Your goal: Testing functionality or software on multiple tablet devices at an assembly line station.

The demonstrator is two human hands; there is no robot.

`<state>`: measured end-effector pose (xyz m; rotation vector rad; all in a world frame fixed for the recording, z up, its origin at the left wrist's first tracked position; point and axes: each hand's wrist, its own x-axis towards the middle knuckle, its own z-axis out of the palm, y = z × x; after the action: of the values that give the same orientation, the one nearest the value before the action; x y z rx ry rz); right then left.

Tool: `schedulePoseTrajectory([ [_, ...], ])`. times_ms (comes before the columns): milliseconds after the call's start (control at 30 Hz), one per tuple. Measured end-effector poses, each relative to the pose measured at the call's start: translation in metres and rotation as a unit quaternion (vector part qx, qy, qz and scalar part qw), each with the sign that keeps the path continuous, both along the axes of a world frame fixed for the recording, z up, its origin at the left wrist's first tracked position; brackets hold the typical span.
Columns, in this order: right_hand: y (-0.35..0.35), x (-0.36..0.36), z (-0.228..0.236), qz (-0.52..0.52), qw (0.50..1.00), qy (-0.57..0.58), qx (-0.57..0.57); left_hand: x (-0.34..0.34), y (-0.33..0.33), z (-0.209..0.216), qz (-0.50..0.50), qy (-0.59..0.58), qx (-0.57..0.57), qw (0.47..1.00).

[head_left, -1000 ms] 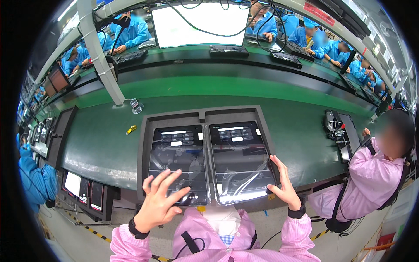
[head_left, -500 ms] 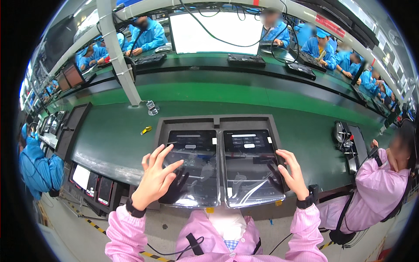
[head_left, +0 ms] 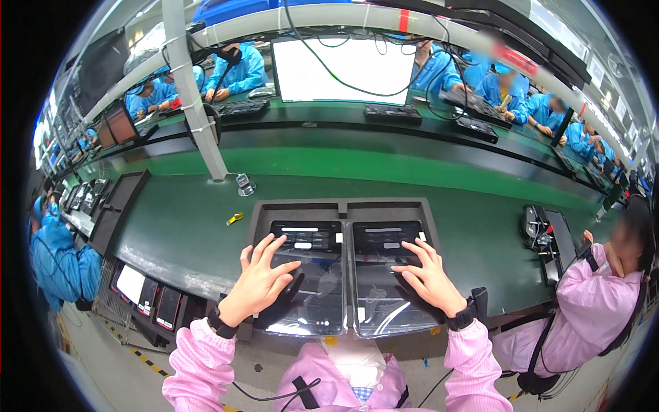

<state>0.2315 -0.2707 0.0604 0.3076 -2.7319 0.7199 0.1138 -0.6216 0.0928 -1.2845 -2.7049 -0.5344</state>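
Note:
Two dark tablets lie side by side in a black foam tray (head_left: 343, 204) on the green bench, each under clear film with small white labels. Over the left tablet (head_left: 309, 292), my left hand (head_left: 259, 280) is spread, its fingertips at the upper left of the screen. My right hand (head_left: 431, 280) has its fingers apart over the right tablet (head_left: 384, 299), with fingertips near the middle and upper right. Neither hand holds anything; whether the fingertips touch the glass I cannot tell. Both screens are lit, showing light bars near the top.
A small yellow item (head_left: 235, 218) and a small clear-and-silver object (head_left: 244, 184) lie beyond the tray, near a grey post (head_left: 195, 103). Black equipment (head_left: 539, 230) stands at right, beside a seated person in pink (head_left: 590, 295). Phones (head_left: 147, 292) sit in a lower-left rack.
My right hand has moved left from the right tablet's edge onto its screen. My left hand has shifted slightly right and inward. The left screen's display has changed. The view has tilted a little.

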Motion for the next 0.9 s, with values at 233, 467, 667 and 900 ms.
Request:
schedulePoseTrajectory([
  [233, 0.011, 0.013, -0.005, -0.055, 0.997, 0.035, -0.044, -0.001, 0.013, -0.003, -0.034, -0.029, -0.015, 0.999],
  [467, 0.022, 0.03, -0.019, -0.128, 0.989, 0.049, -0.055, -0.001, 0.025, -0.009, -0.046, -0.037, -0.047, 0.997],
  [667, 0.022, 0.032, -0.021, -0.127, 0.988, 0.062, -0.055, 0.0, 0.029, -0.012, -0.057, -0.026, -0.084, 0.995],
  [900, 0.022, 0.034, -0.021, -0.127, 0.988, 0.057, -0.064, 0.005, 0.027, -0.005, -0.047, -0.009, -0.044, 0.998],
])
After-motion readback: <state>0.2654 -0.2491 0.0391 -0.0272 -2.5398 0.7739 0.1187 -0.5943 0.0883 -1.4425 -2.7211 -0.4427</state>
